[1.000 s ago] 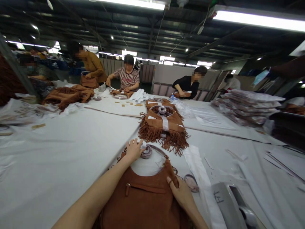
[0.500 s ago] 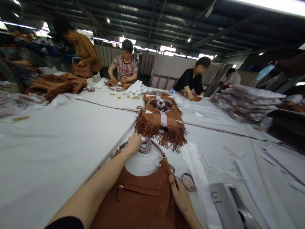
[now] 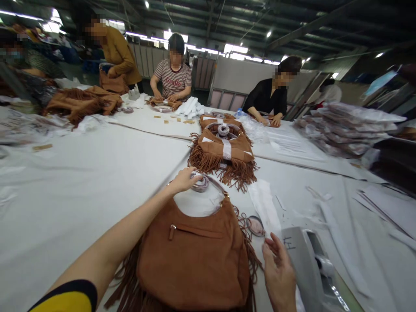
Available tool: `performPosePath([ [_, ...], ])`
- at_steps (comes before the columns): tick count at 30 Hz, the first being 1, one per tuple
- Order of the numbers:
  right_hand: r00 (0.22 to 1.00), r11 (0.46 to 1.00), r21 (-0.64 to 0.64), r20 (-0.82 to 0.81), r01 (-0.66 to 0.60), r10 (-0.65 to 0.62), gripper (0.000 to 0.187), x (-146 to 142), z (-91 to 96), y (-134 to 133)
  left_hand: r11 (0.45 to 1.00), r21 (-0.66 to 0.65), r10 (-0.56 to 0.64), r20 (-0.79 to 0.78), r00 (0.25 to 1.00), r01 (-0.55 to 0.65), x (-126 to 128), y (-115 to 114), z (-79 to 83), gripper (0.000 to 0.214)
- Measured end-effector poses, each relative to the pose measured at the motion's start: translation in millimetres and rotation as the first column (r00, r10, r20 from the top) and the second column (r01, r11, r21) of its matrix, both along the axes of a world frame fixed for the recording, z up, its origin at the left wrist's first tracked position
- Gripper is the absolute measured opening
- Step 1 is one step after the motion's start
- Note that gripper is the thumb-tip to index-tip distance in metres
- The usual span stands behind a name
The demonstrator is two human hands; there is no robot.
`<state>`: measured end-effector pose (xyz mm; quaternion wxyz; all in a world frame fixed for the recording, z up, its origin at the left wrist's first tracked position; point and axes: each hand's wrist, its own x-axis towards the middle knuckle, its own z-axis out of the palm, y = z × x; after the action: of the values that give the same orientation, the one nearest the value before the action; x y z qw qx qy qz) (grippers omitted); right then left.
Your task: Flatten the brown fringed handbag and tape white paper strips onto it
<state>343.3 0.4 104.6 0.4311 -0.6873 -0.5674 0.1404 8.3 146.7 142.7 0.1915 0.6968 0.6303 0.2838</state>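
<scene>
A brown suede fringed bag [image 3: 195, 255] lies flat on the white table [image 3: 81, 182] right in front of me. My left hand [image 3: 183, 180] reaches across to the bag's wrapped handle [image 3: 199, 183] at its far end, fingers curled around it. My right hand [image 3: 279, 271] hovers just right of the bag, fingers loosely spread and holding nothing, beside a grey tape dispenser [image 3: 312, 268]. A small roll of tape [image 3: 255, 225] lies between bag and dispenser.
A stack of finished fringed bags [image 3: 224, 154] sits beyond mine. White paper strips [image 3: 264, 206] lie to the right. Three people work at the far side. Packed bags in plastic [image 3: 347, 130] are piled far right, loose brown bags [image 3: 81, 104] far left.
My right hand has left the bag's right edge and moved right, toward the tape dispenser. The left hand stays on the handle. The view has tilted down, showing the bag's fringe.
</scene>
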Motion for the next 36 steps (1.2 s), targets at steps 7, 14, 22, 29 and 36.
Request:
performPosePath([
  [7,0.549,0.731,-0.018,0.648,-0.682,0.528,0.054,-31,-24.3,-63,0.86,0.041,-0.506,-0.052,0.861,0.508,-7,-221,-9.2,0.06],
  [14,0.646,0.822,-0.111,0.564,-0.558,0.515,0.044,-64,-36.5,-21,0.914,0.068,-0.365,-0.291,0.884,0.399,-3,-219,-61.6,0.031],
  [22,0.651,0.798,0.124,0.657,-0.59,0.38,0.028,-65,-23.1,-31,0.928,0.037,-0.355,-0.223,0.908,0.371,-10,-206,-61.1,0.029],
  [29,0.568,0.658,0.156,0.671,-0.737,0.478,0.035,-65,-53.4,-109,0.91,0.117,-0.375,-0.176,0.91,0.398,-11,-216,-69.7,0.03],
  [36,0.426,0.694,-0.045,0.76,-0.719,0.491,0.057,-79,-94.4,-114,0.812,0.557,-0.231,0.033,0.972,0.174,6,-271,-72.6,0.024],
])
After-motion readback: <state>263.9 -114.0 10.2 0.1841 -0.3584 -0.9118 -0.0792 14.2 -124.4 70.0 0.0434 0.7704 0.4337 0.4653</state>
